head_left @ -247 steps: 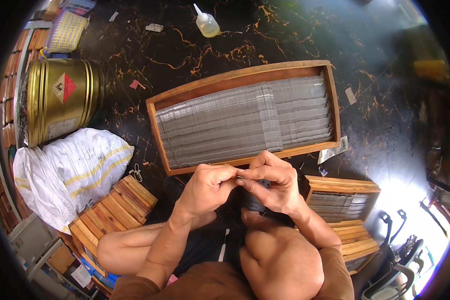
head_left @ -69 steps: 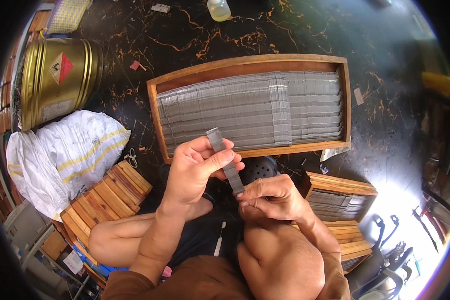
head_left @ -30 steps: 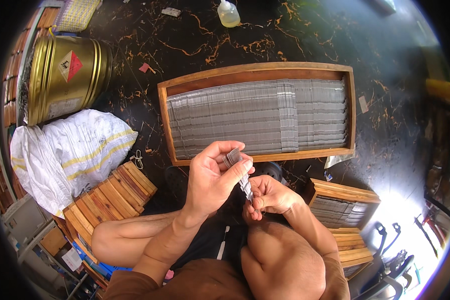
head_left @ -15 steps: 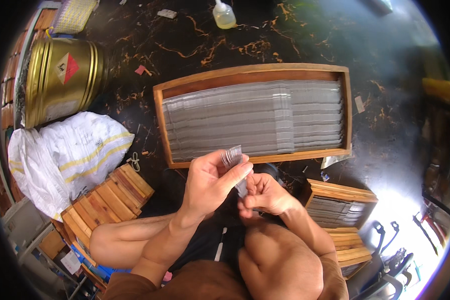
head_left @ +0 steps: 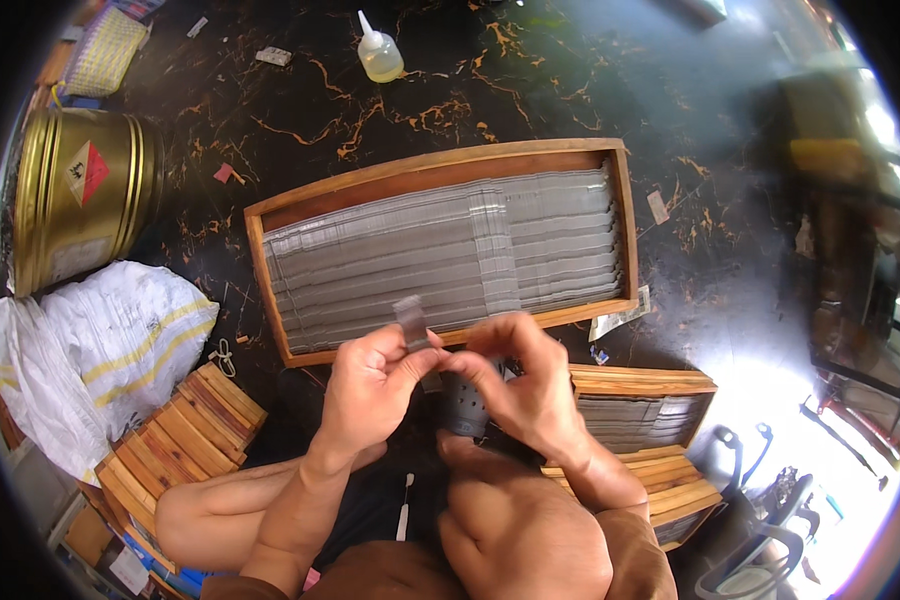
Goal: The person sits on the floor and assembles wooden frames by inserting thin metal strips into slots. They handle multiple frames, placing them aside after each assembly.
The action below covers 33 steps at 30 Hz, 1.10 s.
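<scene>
Now the right hand [head_left: 520,380] has closed in beside the left hand [head_left: 365,390].
Left fingertips pinch grey strips [head_left: 410,322] jutting above; right grip unclear, seemingly helping.

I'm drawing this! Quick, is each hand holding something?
Left hand: closed, holding gray strips.
Right hand: partly curled; can't tell if it's holding anything.

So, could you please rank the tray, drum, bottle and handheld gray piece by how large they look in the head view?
1. Tray
2. Drum
3. Bottle and gray piece: too alike to rank; the piece is blurred and nearer the camera.
</scene>
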Tool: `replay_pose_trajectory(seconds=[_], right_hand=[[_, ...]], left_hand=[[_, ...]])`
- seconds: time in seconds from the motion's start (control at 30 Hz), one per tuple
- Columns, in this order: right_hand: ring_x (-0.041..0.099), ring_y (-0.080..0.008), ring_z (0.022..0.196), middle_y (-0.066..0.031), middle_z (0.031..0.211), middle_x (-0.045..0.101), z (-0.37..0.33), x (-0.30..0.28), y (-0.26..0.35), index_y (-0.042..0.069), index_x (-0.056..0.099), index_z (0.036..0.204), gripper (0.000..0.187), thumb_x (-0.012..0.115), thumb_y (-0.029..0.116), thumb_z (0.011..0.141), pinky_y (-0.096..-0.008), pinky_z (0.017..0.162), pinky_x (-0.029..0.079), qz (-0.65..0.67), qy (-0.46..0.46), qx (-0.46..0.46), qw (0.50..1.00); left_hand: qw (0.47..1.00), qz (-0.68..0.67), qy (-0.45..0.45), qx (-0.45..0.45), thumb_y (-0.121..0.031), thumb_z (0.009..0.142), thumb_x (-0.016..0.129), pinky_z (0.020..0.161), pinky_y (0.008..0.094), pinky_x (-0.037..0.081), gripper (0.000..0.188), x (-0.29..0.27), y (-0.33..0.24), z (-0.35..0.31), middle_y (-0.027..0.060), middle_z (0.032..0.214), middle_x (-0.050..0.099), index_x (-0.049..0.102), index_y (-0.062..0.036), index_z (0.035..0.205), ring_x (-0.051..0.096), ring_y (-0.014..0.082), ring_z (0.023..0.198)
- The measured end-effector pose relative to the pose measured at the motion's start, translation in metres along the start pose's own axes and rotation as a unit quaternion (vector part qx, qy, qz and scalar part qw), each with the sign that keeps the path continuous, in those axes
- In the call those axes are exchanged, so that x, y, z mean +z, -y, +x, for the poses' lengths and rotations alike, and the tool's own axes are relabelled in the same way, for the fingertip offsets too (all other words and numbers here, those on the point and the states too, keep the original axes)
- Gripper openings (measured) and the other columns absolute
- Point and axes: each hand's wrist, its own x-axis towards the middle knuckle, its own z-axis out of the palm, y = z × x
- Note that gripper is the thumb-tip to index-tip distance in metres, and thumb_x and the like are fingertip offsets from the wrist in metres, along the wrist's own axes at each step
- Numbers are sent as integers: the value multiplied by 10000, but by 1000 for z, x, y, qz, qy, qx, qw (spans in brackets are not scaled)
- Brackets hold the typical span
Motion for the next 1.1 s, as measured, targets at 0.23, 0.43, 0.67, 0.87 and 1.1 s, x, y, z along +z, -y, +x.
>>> replay_pose_trajectory(seconds=[0.23,0.43,0.67,0.87,1.1], right_hand=[[759,-236,829,-145,936,768,26,-31,25,-13,734,1118,222,749,81,917,-326,757,596,-6,82,26,996],[757,-153,829,-130,903,783,33,-42,26,-27,749,1070,166,742,48,922,-298,736,605,9,87,44,995],[733,-132,804,-127,888,783,85,-91,25,-61,761,1054,182,761,57,916,-283,689,600,18,76,49,996],[710,-122,732,-108,871,771,146,-112,2,-52,767,1079,251,789,119,898,-261,648,588,-54,80,58,994],[694,-116,697,-116,884,769,157,-94,-12,-58,757,1095,267,786,125,903,-254,636,582,-46,111,70,990]], left_hand=[[995,48,80,43,5,987,644,865,284,554,217,28,14,5,94,1034,759,687,51,1195,691,115,973],[991,62,100,67,-34,981,674,818,284,558,193,34,15,16,113,988,762,695,59,1148,687,111,925],[982,158,23,97,-100,929,770,851,321,574,269,46,1,12,158,1027,758,697,59,1133,723,199,949],[849,406,50,334,-111,814,816,799,416,558,324,40,23,10,137,1004,726,702,34,1081,670,322,882],[781,482,99,385,-171,795,819,1092,464,439,468,50,37,7,178,1348,628,684,13,1204,571,338,1267]])
